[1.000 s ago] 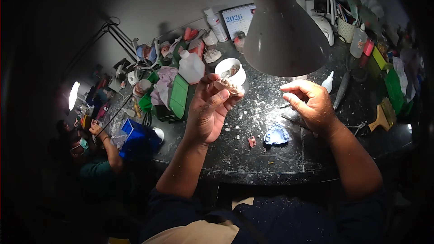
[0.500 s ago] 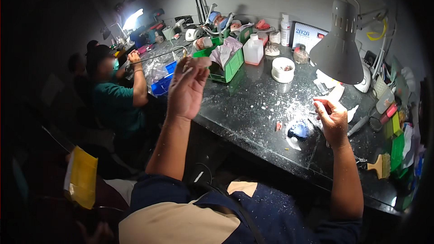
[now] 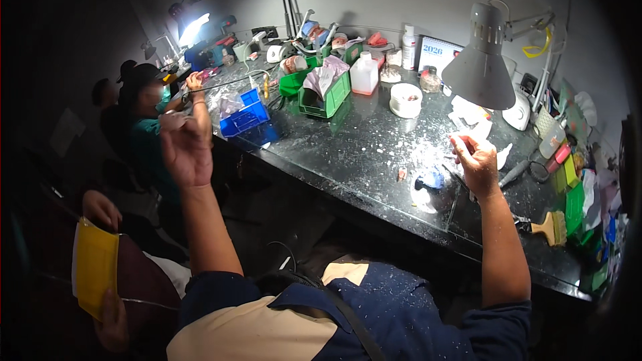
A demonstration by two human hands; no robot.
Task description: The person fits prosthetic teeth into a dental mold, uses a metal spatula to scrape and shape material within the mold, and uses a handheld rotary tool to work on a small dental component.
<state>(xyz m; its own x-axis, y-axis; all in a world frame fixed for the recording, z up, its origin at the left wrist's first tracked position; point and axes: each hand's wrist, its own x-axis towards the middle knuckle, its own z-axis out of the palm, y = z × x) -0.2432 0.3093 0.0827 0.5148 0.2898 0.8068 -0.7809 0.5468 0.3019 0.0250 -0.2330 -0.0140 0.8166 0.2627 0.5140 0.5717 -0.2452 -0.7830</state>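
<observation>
Raised to the left, off the bench, my left hand (image 3: 190, 157) is closed round a pale pinkish rounded piece (image 3: 176, 121); its exact kind is too blurred to make out. My right hand (image 3: 479, 162) hovers over the bench under the lamp, thumb and fingertips pinched together. Whatever they may hold is too small to tell. Below and left of that hand lie a dark blue lump (image 3: 430, 179) in a whitish dish and a small pinkish bit (image 3: 402, 174). A dark, thin-handled tool (image 3: 456, 175) lies close to the right wrist.
A grey lamp (image 3: 480, 70) hangs over white dust on the black bench (image 3: 321, 154). Behind stand a white jar (image 3: 405, 101), a bottle (image 3: 364, 75), green (image 3: 326, 101) and blue bins (image 3: 245, 117). A brush (image 3: 552, 228) lies right. One person holds a yellow folder (image 3: 97, 267); another works at far left.
My left hand has moved left and down, away from the green bin, with the pale piece. My right hand stays pinched near the lamp. The nearby person's hands now show at the yellow folder.
</observation>
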